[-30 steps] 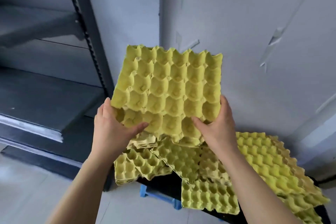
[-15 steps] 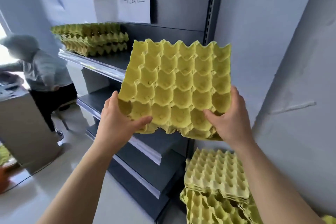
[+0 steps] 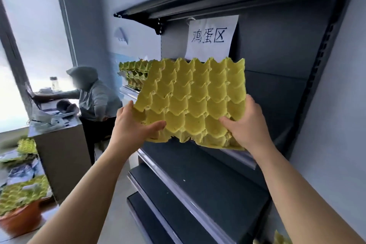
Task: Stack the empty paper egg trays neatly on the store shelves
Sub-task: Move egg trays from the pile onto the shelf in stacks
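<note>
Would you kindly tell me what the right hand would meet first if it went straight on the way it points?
Apart from the egg tray it grips, the right hand would probably pass above the shelf rail and reach the dark back panel first; depth is unclear.

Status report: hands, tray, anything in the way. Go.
Both grip yellow egg tray near edge: left hand, right hand. Held tilted, in air before the shelf. A tray stack sits at its left end.
</note>
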Available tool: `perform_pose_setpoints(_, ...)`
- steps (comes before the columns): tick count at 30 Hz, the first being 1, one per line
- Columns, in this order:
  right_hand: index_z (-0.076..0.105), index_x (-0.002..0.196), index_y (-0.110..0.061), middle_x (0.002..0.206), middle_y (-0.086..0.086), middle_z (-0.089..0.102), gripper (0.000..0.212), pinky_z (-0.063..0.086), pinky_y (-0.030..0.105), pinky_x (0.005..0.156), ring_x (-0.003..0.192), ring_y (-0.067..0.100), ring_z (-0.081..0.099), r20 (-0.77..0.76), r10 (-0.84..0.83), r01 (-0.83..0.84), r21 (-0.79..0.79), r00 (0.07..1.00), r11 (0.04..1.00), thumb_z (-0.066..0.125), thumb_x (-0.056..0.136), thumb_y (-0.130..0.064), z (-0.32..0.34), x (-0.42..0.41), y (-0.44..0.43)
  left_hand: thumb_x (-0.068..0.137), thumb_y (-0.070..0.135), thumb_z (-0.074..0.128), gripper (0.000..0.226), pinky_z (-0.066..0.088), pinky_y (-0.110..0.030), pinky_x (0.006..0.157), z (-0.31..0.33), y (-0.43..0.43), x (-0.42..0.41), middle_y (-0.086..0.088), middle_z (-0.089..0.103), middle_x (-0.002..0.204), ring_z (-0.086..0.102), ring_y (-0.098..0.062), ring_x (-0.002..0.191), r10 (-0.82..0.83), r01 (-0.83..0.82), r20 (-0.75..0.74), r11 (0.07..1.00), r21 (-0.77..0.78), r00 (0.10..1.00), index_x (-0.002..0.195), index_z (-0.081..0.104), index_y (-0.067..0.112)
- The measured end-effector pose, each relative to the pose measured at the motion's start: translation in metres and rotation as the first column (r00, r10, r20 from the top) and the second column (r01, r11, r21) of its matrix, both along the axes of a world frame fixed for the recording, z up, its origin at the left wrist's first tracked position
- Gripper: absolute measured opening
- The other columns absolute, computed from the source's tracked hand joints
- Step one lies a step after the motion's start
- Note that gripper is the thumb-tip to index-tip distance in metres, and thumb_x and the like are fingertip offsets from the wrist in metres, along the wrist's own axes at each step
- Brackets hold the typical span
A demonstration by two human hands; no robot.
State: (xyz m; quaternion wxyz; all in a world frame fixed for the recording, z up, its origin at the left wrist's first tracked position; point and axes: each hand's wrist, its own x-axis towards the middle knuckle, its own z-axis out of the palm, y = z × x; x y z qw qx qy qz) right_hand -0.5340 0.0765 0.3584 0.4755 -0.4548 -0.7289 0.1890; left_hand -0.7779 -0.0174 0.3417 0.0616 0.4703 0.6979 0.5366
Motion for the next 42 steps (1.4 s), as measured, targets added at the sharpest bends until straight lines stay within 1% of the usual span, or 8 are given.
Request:
perform_pose_setpoints(4,0.047,0.119,-0.021,0.117,0.002,0.050,0.054,0.045,0.028,0.079,0.092,0.007,0.052,-0.001,0.028,-0.028,0.003,1.000,1.000,0.075,0.074,-0.029,0.017,-0.042,0.056,0.062,0.049,0.086,0.069,0.039,-0.029,0.088,0.005,0.054,-0.049,0.002,0.056,0.120,0.053,-0.015,0.104,0.025,-0.024,-0.034,1.000,0.007,0.999,0.116,0.052,0.022)
perform_pose_setpoints(10,0.046,0.127,-0.020,0.123,0.003,0.048,0.064,0.050,0.039,0.091,0.104,0.018,0.054,0.007,0.018,-0.018,0.006,1.000,1.000,0.074,0.070,-0.034,0.047,-0.101,0.133,0.064,0.045,0.086,0.092,0.032,-0.022,0.093,0.028,0.121,-0.101,0.011,0.042,0.122,0.044,-0.006,0.107,-0.008,0.011,-0.051,0.998,0.064,0.999,0.141,0.043,0.018)
perform_pose_setpoints(16,0.035,0.139,-0.013,0.135,0.005,0.040,0.075,0.039,0.028,0.087,0.114,0.016,0.045,0.024,-0.041,0.040,0.032,0.999,0.999,0.073,0.078,-0.035,0.068,-0.157,0.194,0.058,0.046,0.088,0.104,0.035,-0.024,0.089,0.047,0.188,-0.163,0.004,0.052,0.129,0.055,-0.002,0.091,-0.075,0.078,-0.039,0.994,0.074,0.996,0.144,0.038,0.019)
perform_pose_setpoints(20,0.034,0.140,-0.011,0.135,0.008,0.039,0.074,0.034,0.026,0.084,0.115,0.018,0.044,0.023,-0.096,0.094,0.068,0.995,0.993,0.071,0.081,-0.036,0.082,-0.196,0.224,0.048,0.059,0.085,0.124,0.035,-0.032,0.106,0.058,0.233,-0.214,-0.001,0.046,0.145,0.048,-0.016,0.125,-0.078,0.082,-0.039,0.992,0.099,0.996,0.150,0.029,0.016)
perform_pose_setpoints(26,0.044,0.134,-0.013,0.130,0.007,0.049,0.070,0.039,0.028,0.082,0.104,0.016,0.049,-0.004,-0.174,0.174,0.075,0.985,0.982,0.067,0.077,-0.047,0.098,-0.261,0.255,0.047,0.066,0.085,0.126,0.037,-0.043,0.111,0.077,0.300,-0.292,-0.005,0.045,0.144,0.047,-0.022,0.129,-0.135,0.143,-0.071,0.981,0.132,0.988,0.149,0.032,0.014)
perform_pose_setpoints(30,0.052,0.127,-0.019,0.123,0.004,0.056,0.094,0.048,0.034,0.090,0.108,0.019,0.057,-0.027,-0.213,0.214,0.045,0.977,0.976,0.059,0.051,-0.073,0.104,-0.301,0.268,0.037,0.080,0.080,0.130,0.050,-0.045,0.098,0.093,0.338,-0.337,-0.004,0.056,0.130,0.057,-0.025,0.117,-0.207,0.215,-0.090,0.973,0.087,0.974,0.141,0.041,0.012)
perform_pose_setpoints(38,0.049,0.133,-0.019,0.131,-0.001,0.057,0.121,0.047,0.042,0.099,0.119,0.018,0.054,0.017,-0.239,0.239,0.004,0.971,0.971,0.057,0.039,-0.094,0.103,-0.357,0.304,0.052,0.059,0.084,0.097,0.049,-0.029,0.080,0.099,0.398,-0.391,-0.009,0.061,0.121,0.058,-0.019,0.099,-0.307,0.308,-0.034,0.945,0.111,0.951,0.128,0.050,0.009)
perform_pose_setpoints(42,0.049,0.133,-0.015,0.131,0.001,0.058,0.124,0.047,0.039,0.098,0.119,0.019,0.055,0.065,-0.259,0.259,0.015,0.964,0.966,0.055,0.040,-0.096,0.104,-0.373,0.318,0.040,0.070,0.079,0.132,0.043,-0.044,0.106,0.096,0.418,-0.405,-0.008,0.052,0.137,0.052,-0.025,0.121,-0.321,0.318,0.012,0.941,0.120,0.947,0.148,0.034,0.008)
